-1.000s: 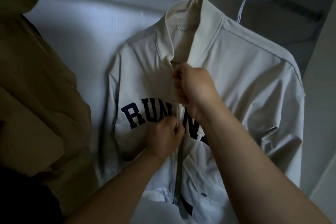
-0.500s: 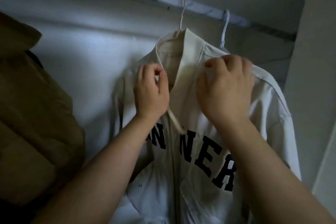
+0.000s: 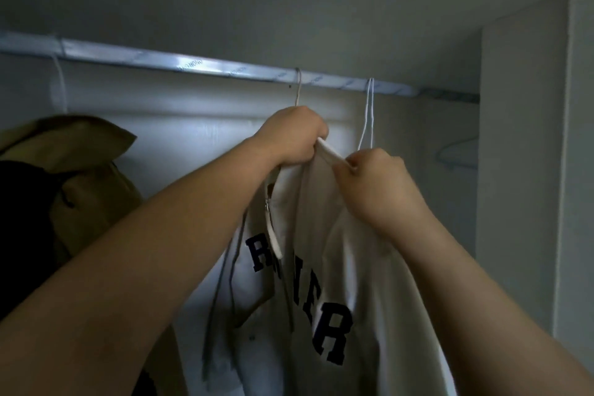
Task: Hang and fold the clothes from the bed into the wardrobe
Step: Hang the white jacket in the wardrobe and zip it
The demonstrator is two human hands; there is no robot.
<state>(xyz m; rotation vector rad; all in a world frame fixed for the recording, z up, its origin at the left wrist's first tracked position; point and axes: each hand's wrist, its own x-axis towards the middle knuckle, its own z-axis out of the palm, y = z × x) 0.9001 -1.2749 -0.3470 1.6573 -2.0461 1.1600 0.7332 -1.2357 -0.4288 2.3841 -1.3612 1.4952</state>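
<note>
Baseball jersey (image 3: 353,267) is gripped at the collar (image 3: 331,152) by the left hand (image 3: 289,135) and pinched by the right hand (image 3: 369,170), both raised from chest level; hanging is judged nearly done.

A tan coat (image 3: 80,177) is hanging at the far left, its collar spreading wide, with a dark garment (image 3: 22,235) showing against it at the left edge. A thin white hook (image 3: 61,83) is rising above the coat to the metal rail (image 3: 193,66). Further right, a white wire hanger (image 3: 369,112) is dangling from the same rail, its lower part hidden, and a pale blue hanger (image 3: 456,154) is sitting in the dim right corner.
</note>
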